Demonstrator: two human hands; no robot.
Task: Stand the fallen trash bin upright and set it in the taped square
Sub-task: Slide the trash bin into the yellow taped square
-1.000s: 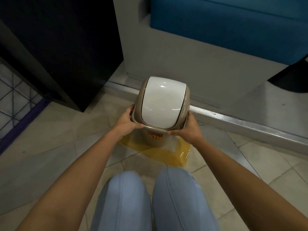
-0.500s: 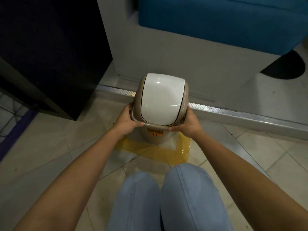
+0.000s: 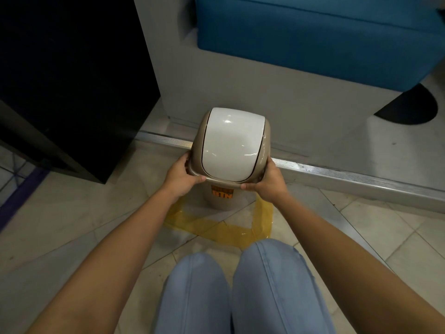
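Note:
The trash bin (image 3: pixel 230 145) is beige with a glossy white swing lid and an orange "BIN" label on its front. It stands upright inside the square of yellow tape (image 3: pixel 216 227) on the tiled floor. My left hand (image 3: pixel 181 175) grips the lid rim on the left side. My right hand (image 3: pixel 266 183) grips the rim on the right. The bin's base hides the far side of the tape square.
A metal floor strip (image 3: pixel 337 173) runs behind the bin, below a grey wall. A black cabinet (image 3: pixel 72 80) stands at the left and a blue seat (image 3: pixel 313 37) at the upper right. My knees in blue jeans (image 3: pixel 236 285) are close in front of the tape.
The view has shifted a little, and the near tape edge shows more clearly in front of the bin. Both hands keep the same grip on the rim.

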